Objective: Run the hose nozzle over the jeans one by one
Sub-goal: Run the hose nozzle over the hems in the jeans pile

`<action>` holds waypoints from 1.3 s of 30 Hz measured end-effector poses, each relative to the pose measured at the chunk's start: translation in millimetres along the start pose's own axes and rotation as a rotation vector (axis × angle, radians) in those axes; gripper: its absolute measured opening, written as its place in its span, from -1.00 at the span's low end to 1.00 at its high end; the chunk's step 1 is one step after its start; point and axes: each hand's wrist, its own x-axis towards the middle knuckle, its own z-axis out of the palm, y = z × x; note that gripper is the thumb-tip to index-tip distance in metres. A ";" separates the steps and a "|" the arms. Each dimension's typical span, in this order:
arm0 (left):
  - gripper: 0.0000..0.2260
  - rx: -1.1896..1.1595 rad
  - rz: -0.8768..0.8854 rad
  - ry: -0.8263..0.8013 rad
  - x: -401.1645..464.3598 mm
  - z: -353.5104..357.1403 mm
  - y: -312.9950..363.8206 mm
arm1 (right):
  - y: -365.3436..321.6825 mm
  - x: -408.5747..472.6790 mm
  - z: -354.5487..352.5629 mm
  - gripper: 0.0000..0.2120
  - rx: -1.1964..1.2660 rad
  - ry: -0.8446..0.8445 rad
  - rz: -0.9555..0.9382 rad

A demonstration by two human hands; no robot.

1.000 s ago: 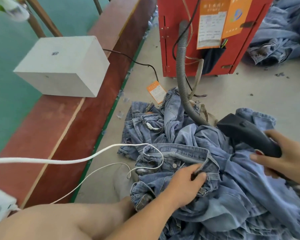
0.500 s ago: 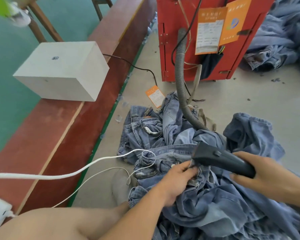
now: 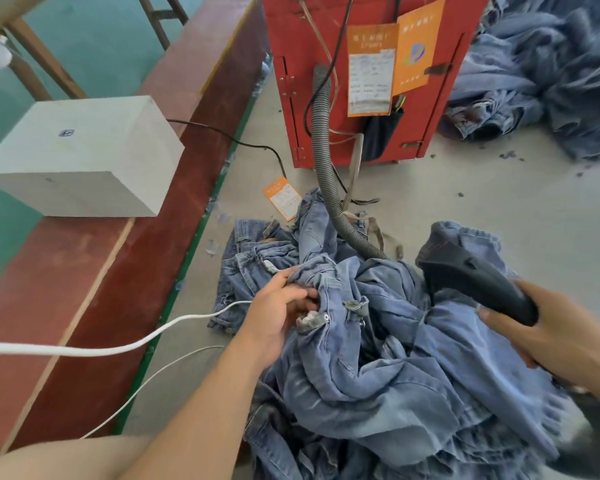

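Crumpled blue denim jeans (image 3: 378, 341), heaped, mid-job: left hand (image 3: 278, 315) fingers grip waistband, right hand (image 3: 548, 336) grips black plastic hose nozzle (image 3: 471, 275); remainder seemingly undone.

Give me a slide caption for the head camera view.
Left hand grips jeans; right hand holds black nozzle.

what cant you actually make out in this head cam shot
- Nozzle mouth: faces away, toward the jeans.
- Hose lower run: slips behind denim folds, so its link to the nozzle is hidden.
- Right hand: fingers hidden behind the handle; wrist cut by the right edge.
- Orange labels on the red machine: print too small.
- Bottom right corner: blurred.
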 end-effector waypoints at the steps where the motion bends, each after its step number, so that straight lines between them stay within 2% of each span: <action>1: -0.73 0.026 -0.004 -0.028 -1.0 0.7 0.1 | 0.9 -1.1 1.0 -0.86 0.000 -0.015 0.000; 5: -0.80 0.240 -0.040 -0.071 -3.4 1.2 2.2 | 1.5 -3.9 3.5 -0.86 -0.016 -0.059 -0.021; 7: -0.79 0.513 -0.003 -0.028 -1.5 -2.4 6.5 | -0.3 -4.8 3.3 -0.86 -0.020 -0.070 -0.039; 10: -0.76 0.999 0.185 0.087 1.0 -7.3 14.2 | -1.9 -4.3 2.2 -0.86 -0.026 -0.066 -0.058; 12: -0.87 1.007 0.217 0.107 -0.4 -6.4 25.1 | -2.2 -3.9 1.9 -0.85 -0.024 -0.063 -0.066; 15: -0.75 0.681 0.107 0.197 -1.6 1.4 36.1 | -0.7 -4.2 2.2 -0.84 0.002 -0.067 -0.071; 16: -0.78 0.608 0.109 0.280 -1.9 3.9 40.9 | 0.0 -4.2 1.7 -0.84 0.005 -0.067 -0.069; 18: -0.79 0.644 0.198 0.541 -1.9 -0.9 48.7 | 1.2 -3.6 0.0 -0.85 0.001 -0.060 -0.058; 21: -0.85 0.869 0.210 1.103 -5.2 -23.6 61.1 | 5.6 -3.0 -2.6 -0.87 -0.003 -0.025 -0.029; 22: -0.78 0.950 0.209 1.215 -5.2 -29.0 62.3 | 8.4 -2.9 -3.8 -0.87 -0.004 -0.006 -0.018; 23: -0.65 1.059 0.283 1.245 -4.6 -29.8 61.7 | 11.4 -3.2 -5.3 -0.87 -0.001 0.011 -0.006; 24: -0.59 1.175 0.451 1.184 -3.0 -24.6 59.5 | 13.9 -3.7 -7.0 -0.87 0.007 0.024 0.005; 25: -0.59 1.284 0.653 1.032 0.7 -12.7 54.3 | 16.1 -4.6 -9.2 -0.87 0.020 0.035 0.016; 26: -0.65 1.364 0.837 0.804 5.2 4.9 45.9 | 18.0 -5.6 -11.4 -0.87 0.034 0.042 0.028; 27: -0.70 1.423 0.936 0.541 11.9 24.3 35.8 | 19.6 -6.7 -12.8 -0.87 0.047 0.047 0.040; 28: -0.73 1.461 0.944 0.294 21.0 45.8 25.5 | 21.2 -7.8 -14.0 -0.87 0.054 0.052 0.046; 29: -0.74 1.498 0.866 0.108 33.5 67.3 15.1 | 23.6 -8.8 -14.9 -0.86 0.054 0.056 0.049; 31: -0.64 1.606 0.517 -0.127 58.7 103.7 -8.8 | 28.8 -11.1 -16.3 -0.87 0.048 0.063 0.059; 33: -0.33 1.735 0.137 -0.282 81.5 117.5 -34.1 | 33.3 -13.2 -17.7 -0.88 0.029 0.048 0.085; 34: -0.20 1.819 0.029 -0.345 90.8 115.3 -45.2 | 35.9 -14.8 -18.4 -0.88 0.014 0.036 0.105; 36: -0.10 2.007 -0.012 -0.393 98.8 104.0 -59.8 | 39.7 -15.8 -20.1 -0.86 -0.015 0.007 0.135; 39: -0.21 2.117 0.086 -0.386 89.4 98.1 -69.9 | 40.9 -14.5 -24.2 -0.88 -0.001 -0.016 0.143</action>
